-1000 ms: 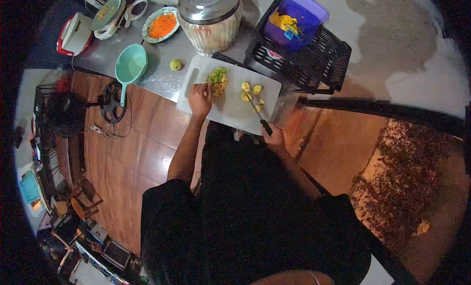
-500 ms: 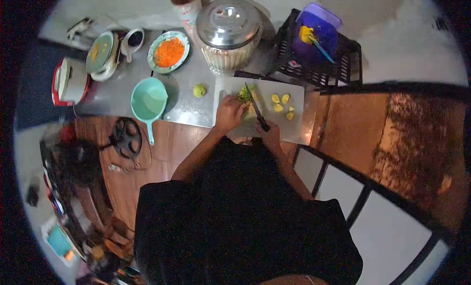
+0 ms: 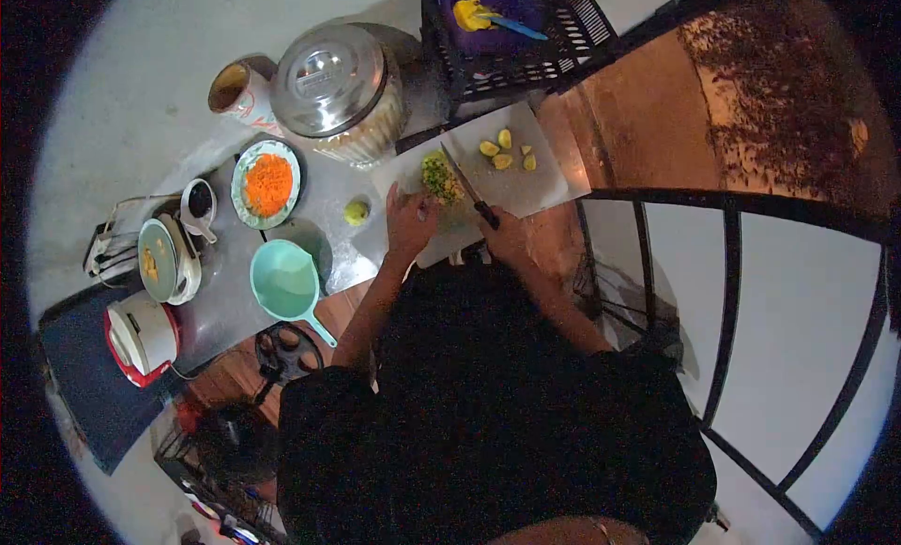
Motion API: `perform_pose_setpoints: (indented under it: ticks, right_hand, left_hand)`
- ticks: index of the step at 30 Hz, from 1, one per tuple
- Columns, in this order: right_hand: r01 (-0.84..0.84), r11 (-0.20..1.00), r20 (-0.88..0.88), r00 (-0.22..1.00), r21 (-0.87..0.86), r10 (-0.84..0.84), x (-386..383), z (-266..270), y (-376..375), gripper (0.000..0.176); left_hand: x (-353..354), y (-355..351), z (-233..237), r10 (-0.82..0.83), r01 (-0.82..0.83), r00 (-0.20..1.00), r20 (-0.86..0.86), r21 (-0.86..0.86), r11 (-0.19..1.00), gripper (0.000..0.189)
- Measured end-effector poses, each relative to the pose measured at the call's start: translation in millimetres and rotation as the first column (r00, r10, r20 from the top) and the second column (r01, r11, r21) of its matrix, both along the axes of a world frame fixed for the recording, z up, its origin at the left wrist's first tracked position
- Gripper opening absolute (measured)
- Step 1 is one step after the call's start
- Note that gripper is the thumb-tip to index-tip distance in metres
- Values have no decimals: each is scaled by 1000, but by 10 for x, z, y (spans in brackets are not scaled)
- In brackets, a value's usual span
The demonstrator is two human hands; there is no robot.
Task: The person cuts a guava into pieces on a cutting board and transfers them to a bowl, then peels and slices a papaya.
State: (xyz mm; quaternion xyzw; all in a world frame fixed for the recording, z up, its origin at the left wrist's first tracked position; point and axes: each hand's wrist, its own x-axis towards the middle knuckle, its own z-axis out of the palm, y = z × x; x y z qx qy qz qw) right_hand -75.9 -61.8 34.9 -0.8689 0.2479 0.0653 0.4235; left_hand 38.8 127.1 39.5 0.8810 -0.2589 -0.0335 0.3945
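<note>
My right hand (image 3: 507, 237), fingers clamped on the knife (image 3: 466, 186), has swung it from the yellow pieces (image 3: 502, 151) to the greens (image 3: 436, 176) at my left hand (image 3: 410, 221). I can't tell whether that hand grips anything. Chopping now looks to be on the greens.

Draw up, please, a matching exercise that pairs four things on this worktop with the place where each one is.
Things:
1. knife
2. shredded carrot
3. teal scoop
4. cut yellow-green pieces

Places:
A. on the round plate
B. on the cutting board, to the right of the blade
C. in the right hand, blade at the chopped greens
D. on the metal table, handle pointing toward the person

Pairs: 1-C, 2-A, 3-D, 4-B.
</note>
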Motion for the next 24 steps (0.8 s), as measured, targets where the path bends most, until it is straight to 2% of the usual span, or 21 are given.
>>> perform_pose_setpoints:
  ticks: [2, 6, 8, 12, 14, 18, 20, 21, 23, 24]
  right_hand:
    - [42, 997, 29, 999, -73, -40, -103, 52, -22, 37]
    - [7, 982, 118, 993, -188, 15, -213, 119, -93, 38]
    - [62, 998, -78, 995, -26, -64, -252, -39, -122, 38]
    - [72, 997, -65, 995, -10, -73, -274, 18, -57, 39]
    - [19, 1000, -25, 1000, 15, -18, -252, 63, -47, 40]
    - [53, 989, -75, 996, 137, -43, -274, -26, -28, 42]
    - [50, 998, 13, 999, -24, -50, -312, -133, -69, 42]
    - [29, 999, 16, 999, -25, -29, -289, -91, -92, 42]
    - [58, 987, -64, 997, 147, -49, -263, -10, -148, 39]
    - [50, 988, -63, 997, 144, -41, -218, 175, -131, 39]
  left_hand:
    - [49, 7, -14, -44, 40, 983, -177, -25, 999, 27]
    - [55, -48, 118, 56, -64, 987, -149, -48, 997, 31]
    - [76, -65, 77, 21, -27, 999, -28, -217, 976, 41]
    - [119, -150, 6, 50, -52, 999, -12, -281, 958, 54]
    - [123, -173, -17, 110, -113, 994, -28, -264, 958, 61]
    - [108, -253, 88, 117, -139, 989, -89, -303, 943, 60]
    - [84, -284, 134, 111, -140, 988, -111, -300, 944, 51]
    - [78, -252, 114, 132, -159, 985, -108, -301, 940, 51]
    - [48, -216, 39, 66, -59, 997, 30, -192, 980, 35]
    - [41, -210, -38, 75, -67, 997, 31, -195, 978, 35]
